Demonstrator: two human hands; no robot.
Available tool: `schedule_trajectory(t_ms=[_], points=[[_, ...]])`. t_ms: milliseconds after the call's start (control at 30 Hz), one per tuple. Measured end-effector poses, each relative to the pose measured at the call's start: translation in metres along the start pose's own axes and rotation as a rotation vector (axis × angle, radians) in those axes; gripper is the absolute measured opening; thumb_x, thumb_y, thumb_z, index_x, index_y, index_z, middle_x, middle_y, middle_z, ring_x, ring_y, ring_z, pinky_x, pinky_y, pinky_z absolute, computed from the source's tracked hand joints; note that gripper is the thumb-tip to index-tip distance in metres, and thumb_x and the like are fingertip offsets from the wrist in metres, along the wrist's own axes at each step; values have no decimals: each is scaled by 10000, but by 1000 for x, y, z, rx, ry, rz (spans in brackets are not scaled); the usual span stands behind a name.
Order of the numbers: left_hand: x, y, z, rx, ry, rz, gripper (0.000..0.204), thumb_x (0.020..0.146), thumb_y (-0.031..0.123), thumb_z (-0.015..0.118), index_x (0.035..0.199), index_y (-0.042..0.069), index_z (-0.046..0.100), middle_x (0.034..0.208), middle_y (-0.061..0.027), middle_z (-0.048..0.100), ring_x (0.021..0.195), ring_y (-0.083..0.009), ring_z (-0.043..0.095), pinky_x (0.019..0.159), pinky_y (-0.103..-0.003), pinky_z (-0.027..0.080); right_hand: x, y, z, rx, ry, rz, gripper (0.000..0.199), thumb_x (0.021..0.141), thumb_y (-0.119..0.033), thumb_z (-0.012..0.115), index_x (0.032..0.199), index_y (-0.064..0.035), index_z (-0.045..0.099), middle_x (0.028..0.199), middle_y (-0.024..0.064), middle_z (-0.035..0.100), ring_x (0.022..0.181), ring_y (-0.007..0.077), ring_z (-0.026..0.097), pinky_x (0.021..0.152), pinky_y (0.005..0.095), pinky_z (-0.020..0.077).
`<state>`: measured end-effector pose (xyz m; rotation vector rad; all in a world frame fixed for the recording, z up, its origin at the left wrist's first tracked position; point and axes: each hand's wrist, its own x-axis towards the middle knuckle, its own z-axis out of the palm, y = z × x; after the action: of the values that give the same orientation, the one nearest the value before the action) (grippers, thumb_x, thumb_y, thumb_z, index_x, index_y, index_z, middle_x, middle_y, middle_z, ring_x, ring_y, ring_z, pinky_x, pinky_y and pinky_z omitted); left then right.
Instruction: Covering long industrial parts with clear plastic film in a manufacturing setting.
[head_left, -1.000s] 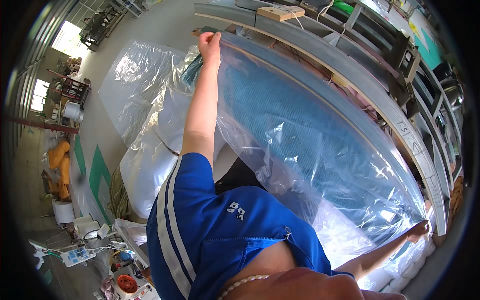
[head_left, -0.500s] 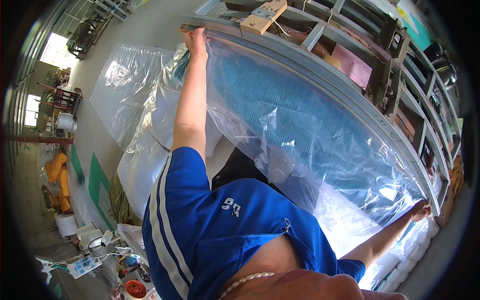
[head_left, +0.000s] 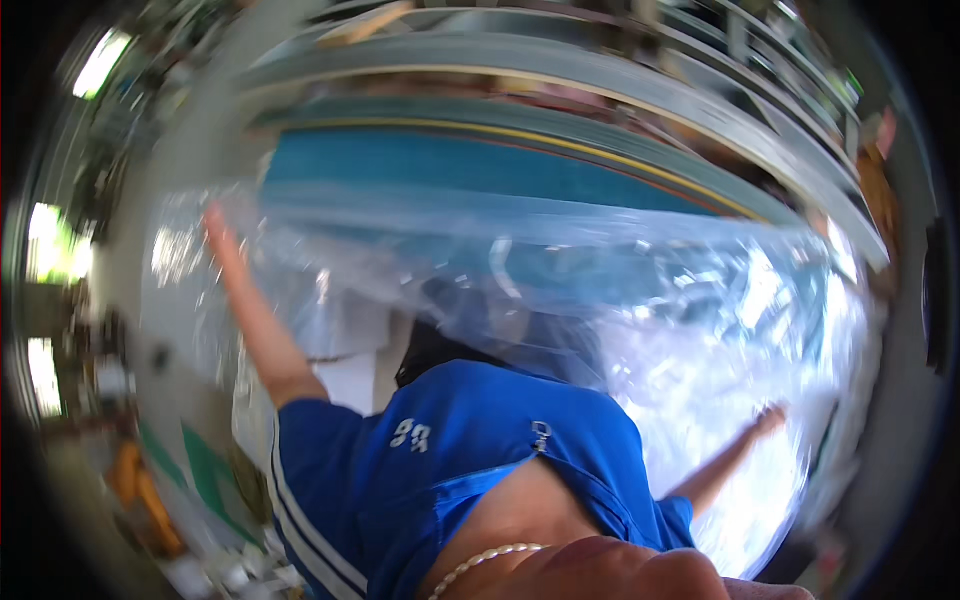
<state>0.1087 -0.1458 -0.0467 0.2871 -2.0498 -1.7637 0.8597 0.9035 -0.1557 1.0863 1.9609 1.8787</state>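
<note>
A large clear plastic sheet (head_left: 690, 330) is spread in front of my body, wrinkled and glossy. My left hand (head_left: 217, 232) is out at the sheet's left side with the arm stretched forward; motion smears its fingers. At the right my right hand (head_left: 768, 419) is closed on the same sheet, its arm low and out to the side. Beyond the sheet's far edge a strip of teal-blue surface (head_left: 450, 165) lies bare, bordered by a yellow line. The sheet covers the nearer part of that surface.
A curved grey metal frame (head_left: 560, 65) with several crossbars runs along the far side. To the left, orange cloth (head_left: 140, 495) and a green floor marking (head_left: 205, 470) show, both blurred. White sheet material (head_left: 350, 380) hangs beside my left arm.
Both hands have come away from the metal frame, the left outward and nearer, the right closer to my body. The plastic sheet's far edge has drawn back, baring teal surface. The view has turned.
</note>
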Motion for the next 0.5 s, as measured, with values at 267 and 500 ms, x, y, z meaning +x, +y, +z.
schedule_trajectory(t_ms=[267,500], points=[[-190,-66,104,134,-232,-347,445,913,289,461,1269,25,435,1192,-137,525,1099,-250,504,930,-361,401,-59,-155,-412,2415,-1185,611,290,831,-228,526,1044,-33,512,889,59,557,766,171,546,664,318,463],[-298,-30,207,106,-1031,-502,469,908,272,484,1297,26,396,1210,-149,511,1091,-265,517,919,-370,418,-65,-135,-484,2564,-1240,470,311,815,-238,540,1038,-23,509,897,75,553,773,193,545,671,342,458]])
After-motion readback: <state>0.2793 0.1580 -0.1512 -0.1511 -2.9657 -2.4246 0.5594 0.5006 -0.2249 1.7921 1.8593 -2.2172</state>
